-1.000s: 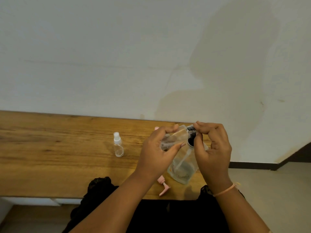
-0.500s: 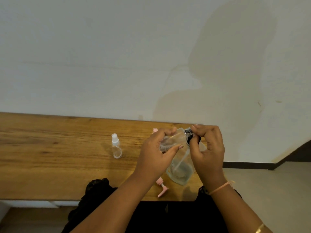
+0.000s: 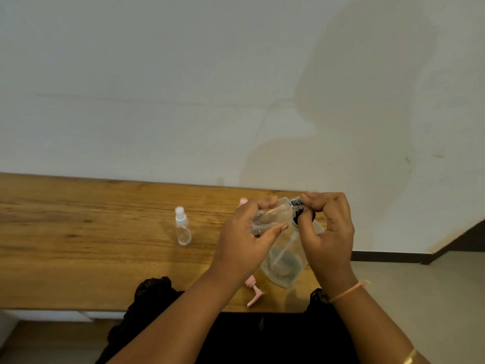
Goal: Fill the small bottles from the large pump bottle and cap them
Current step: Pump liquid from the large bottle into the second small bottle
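— While the left hand (image 3: 244, 245) curls round the small clear bottle (image 3: 273, 218), tipped on its side, what is the right hand (image 3: 328, 232) doing?

— Pinching the black cap (image 3: 298, 206) between thumb and fingers. I judge it's a twist, with the other hand bracing.

— Where?

— Just above the large bottle (image 3: 284, 264) on the table (image 3: 78, 232), probably so drips stay close. The pink pump (image 3: 253, 290) lies just left of the large bottle, and a white-capped spray bottle (image 3: 183, 228) stands further left, well apart.
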A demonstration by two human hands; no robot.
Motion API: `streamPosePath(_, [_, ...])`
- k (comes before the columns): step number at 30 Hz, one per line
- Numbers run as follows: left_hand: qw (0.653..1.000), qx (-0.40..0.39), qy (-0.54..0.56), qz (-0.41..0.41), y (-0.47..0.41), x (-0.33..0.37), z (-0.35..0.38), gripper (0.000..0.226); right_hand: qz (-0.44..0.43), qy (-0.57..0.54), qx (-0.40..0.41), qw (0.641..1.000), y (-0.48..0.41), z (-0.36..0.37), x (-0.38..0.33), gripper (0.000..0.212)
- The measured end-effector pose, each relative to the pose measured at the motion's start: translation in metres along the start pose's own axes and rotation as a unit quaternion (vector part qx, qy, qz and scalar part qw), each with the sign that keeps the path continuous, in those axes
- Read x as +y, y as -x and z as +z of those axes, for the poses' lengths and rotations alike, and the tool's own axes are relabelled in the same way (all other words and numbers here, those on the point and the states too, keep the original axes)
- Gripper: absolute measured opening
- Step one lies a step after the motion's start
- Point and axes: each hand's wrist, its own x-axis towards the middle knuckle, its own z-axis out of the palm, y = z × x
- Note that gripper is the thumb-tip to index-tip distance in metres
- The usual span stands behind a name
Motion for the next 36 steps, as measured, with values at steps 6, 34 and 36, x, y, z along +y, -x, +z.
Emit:
streamPosePath(6, [1.000,-0.001,-0.007,0.015,0.003,-0.001,0.000,0.039,-0.001,-0.010,0.004,1.000,0.002,-0.001,-0.003,0.016])
streamPosePath(34, [0.996,0.031,-0.041,0.072,0.004,-0.003,0.001,0.041,-0.011,0.005,0.031,0.999,0.003,0.003,-0.012,0.019])
streamPosePath(36, [0.998,0.020,-0.038,0.056,0.003,-0.004,0.000,0.040,-0.006,0.004,0.028,1.000,0.004,0.004,-0.009,0.020])
